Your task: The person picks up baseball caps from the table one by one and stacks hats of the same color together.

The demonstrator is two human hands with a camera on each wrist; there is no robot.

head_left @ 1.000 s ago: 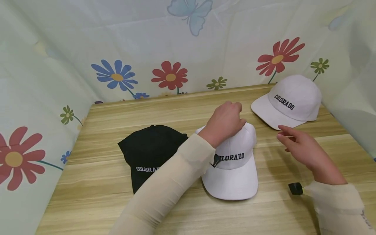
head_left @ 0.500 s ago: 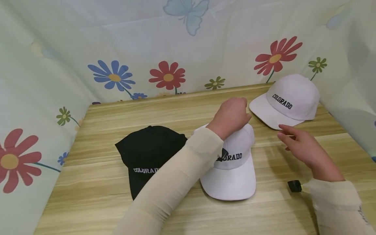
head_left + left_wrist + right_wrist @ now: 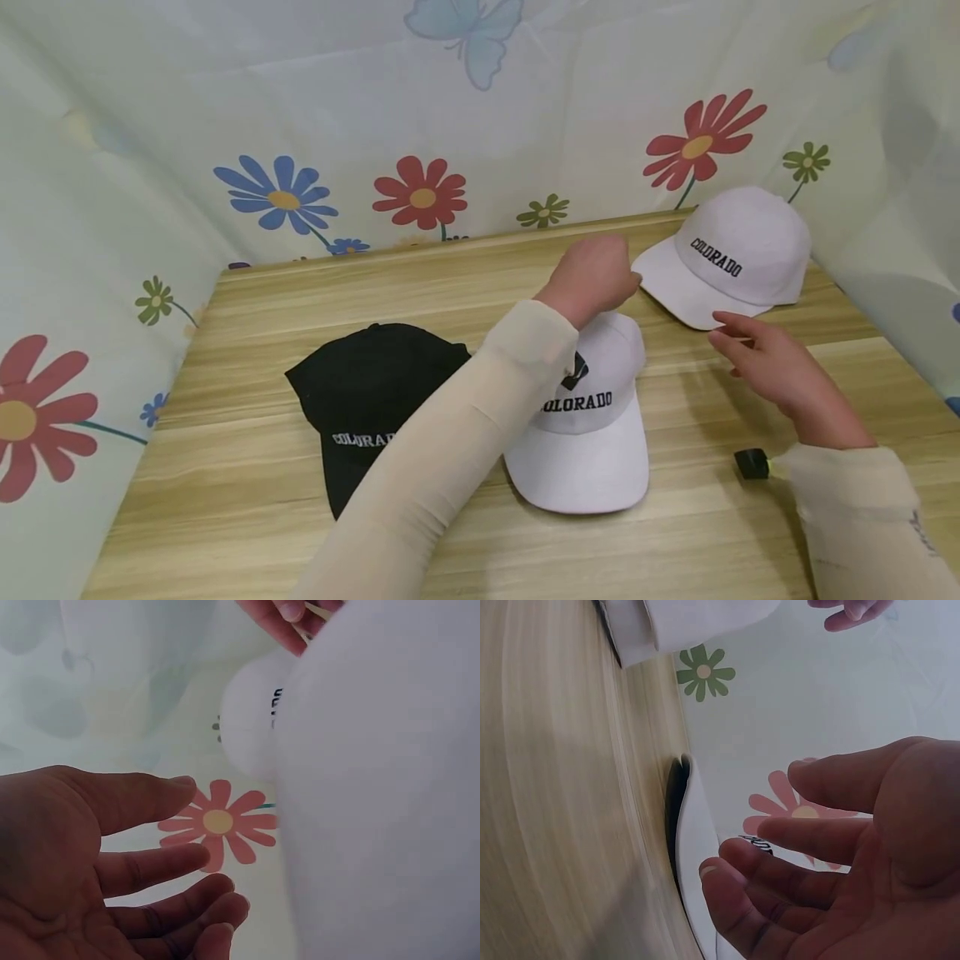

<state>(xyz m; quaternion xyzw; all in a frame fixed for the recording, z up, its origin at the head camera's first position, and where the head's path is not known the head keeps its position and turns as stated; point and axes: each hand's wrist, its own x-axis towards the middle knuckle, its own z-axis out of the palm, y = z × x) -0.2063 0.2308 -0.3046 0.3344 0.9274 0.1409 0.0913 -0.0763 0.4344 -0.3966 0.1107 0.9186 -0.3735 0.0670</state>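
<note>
My left hand (image 3: pixel 592 279) is raised above the crown of the middle white cap (image 3: pixel 592 462). In the left wrist view its fingers (image 3: pixel 154 870) are loosely bent and hold nothing, with the cap's white crown (image 3: pixel 390 787) close beside them. A black cap (image 3: pixel 375 375) lies to the left, partly hidden by my left forearm. My right hand (image 3: pixel 780 367) hovers near the brim of the far white cap (image 3: pixel 750 242). The right wrist view has its thumb and fingers (image 3: pixel 780 885) relaxed and apart, holding nothing. All three caps carry COLORADO lettering.
The caps sit on a wood-grain table (image 3: pixel 435 292). A flowered curtain (image 3: pixel 300 100) stands behind it and at both sides. A small black camera (image 3: pixel 752 463) sticks out from my right sleeve, and another black piece (image 3: pixel 574 372) from my left sleeve.
My left hand has moved up and a little right, away from the middle white cap's crown. My right hand has stayed nearly still. The whole view has shifted slightly.
</note>
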